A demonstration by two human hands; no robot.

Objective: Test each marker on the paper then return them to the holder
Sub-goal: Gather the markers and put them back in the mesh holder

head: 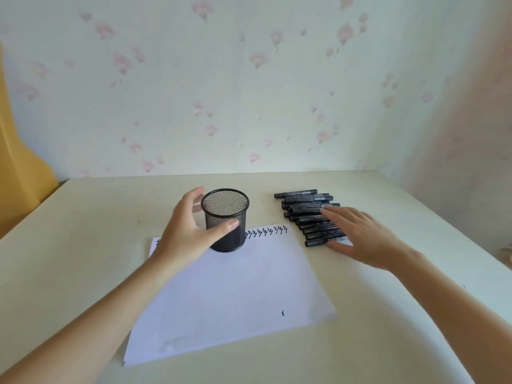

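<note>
Where the white sheet of paper (230, 295) meets its far edge stands a black wire-mesh cylindrical holder (225, 220), upright, apparently empty; left hand (188, 231) cupped round it, thumb on the mesh. Right hand (363, 236) flat, fingers spread, atop a row of black markers (307, 214) on the cream table (83, 245).

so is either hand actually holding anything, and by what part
The left hand has its grip around the side wall of the mesh holder. The right hand lies flat on the markers, gripping none.
</note>
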